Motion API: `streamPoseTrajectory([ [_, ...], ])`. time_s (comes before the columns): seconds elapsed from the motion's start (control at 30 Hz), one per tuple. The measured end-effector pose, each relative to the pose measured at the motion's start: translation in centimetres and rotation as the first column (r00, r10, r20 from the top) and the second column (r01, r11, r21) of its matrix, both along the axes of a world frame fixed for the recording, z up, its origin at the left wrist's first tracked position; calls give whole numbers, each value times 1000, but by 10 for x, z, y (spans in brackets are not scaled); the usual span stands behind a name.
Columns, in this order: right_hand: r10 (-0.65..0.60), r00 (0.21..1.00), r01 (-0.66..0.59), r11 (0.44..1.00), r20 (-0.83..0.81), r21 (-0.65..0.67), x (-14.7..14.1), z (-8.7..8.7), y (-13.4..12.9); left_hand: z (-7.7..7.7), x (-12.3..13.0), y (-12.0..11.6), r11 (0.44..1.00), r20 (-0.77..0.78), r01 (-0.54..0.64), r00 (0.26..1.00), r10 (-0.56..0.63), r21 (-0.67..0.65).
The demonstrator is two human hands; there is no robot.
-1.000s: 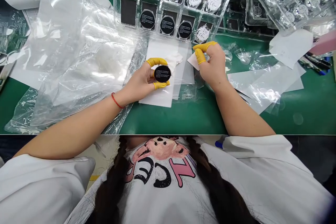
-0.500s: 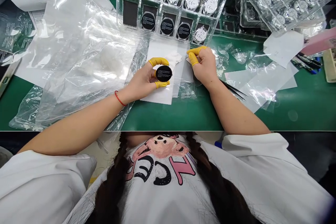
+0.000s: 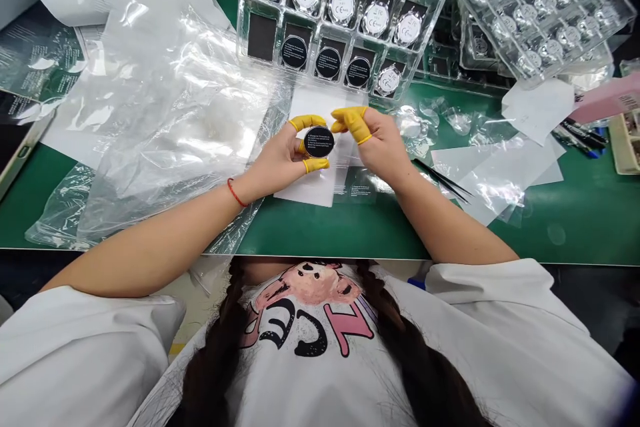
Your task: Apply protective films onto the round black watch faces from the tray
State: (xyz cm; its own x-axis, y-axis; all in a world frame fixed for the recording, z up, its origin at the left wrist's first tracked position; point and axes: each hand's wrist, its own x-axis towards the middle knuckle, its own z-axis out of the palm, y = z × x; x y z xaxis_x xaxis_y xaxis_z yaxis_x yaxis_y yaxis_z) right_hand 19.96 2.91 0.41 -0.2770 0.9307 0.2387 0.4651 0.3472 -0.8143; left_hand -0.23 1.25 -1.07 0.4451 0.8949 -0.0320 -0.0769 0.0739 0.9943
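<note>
My left hand (image 3: pixel 280 157), in yellow finger cots, grips a round watch (image 3: pixel 319 142) by its edge over the white paper (image 3: pixel 307 192). The watch's face points up and carries a black film with small white lettering. At its upper right, my right hand (image 3: pixel 367 133), also in yellow cots, has thumb and fingers pinched together beside the rim; what they hold, if anything, cannot be made out. Black tweezers (image 3: pixel 443 180) lie beside my right wrist. Beyond both hands stands a clear tray (image 3: pixel 240 33) of watches, some showing black film, others silver backs.
Clear plastic bags (image 3: pixel 165 127) cover the left side of the green table (image 3: pixel 590 213). Stacked trays of watches (image 3: pixel 543 10) stand at back right. Clear film sheets (image 3: pixel 480 177), pens (image 3: pixel 580 137) and a pink box (image 3: pixel 605 100) lie to the right.
My right hand has moved left to the watch's edge from beside the paper. The white crumpled piece behind the watch no longer shows. My left hand keeps hold of the watch; the view has shifted slightly.
</note>
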Motion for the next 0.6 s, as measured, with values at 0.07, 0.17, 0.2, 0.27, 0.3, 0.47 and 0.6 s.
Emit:
streamPoseTrajectory([
  [0.07, 99, 995, -99, 995, -7, -25, -10, 5, 2, 2, 0, -1, 1000, 17, 5, 1000, -5, -20],
  [0.17, 141, 990, -141, 990, 3, -22, -24, 21, 24, 8, 0, -2, 996, 45, -21, 999, 25, -86],
  [0.2, 99, 995, -99, 995, -6, 8, -29, 28, 38, 10, 0, -2, 994, 43, -31, 998, 36, -106],
  [0.27, -28, 999, 32, 994, -39, 101, -43, 41, 70, 14, 0, -3, 989, 52, -64, 996, 71, -135],
  [0.3, -79, 996, 85, 985, -48, 148, -52, 45, 87, 16, -1, -3, 987, 59, -70, 995, 80, -148],
  [0.47, -88, 991, 68, 980, 99, 190, -104, 37, 144, 17, -3, -4, 976, 38, -57, 997, 67, -209],
  [0.6, -122, 884, 7, 969, 451, 249, -125, 39, 156, 14, -5, -5, 979, 41, -59, 997, 68, -197],
])
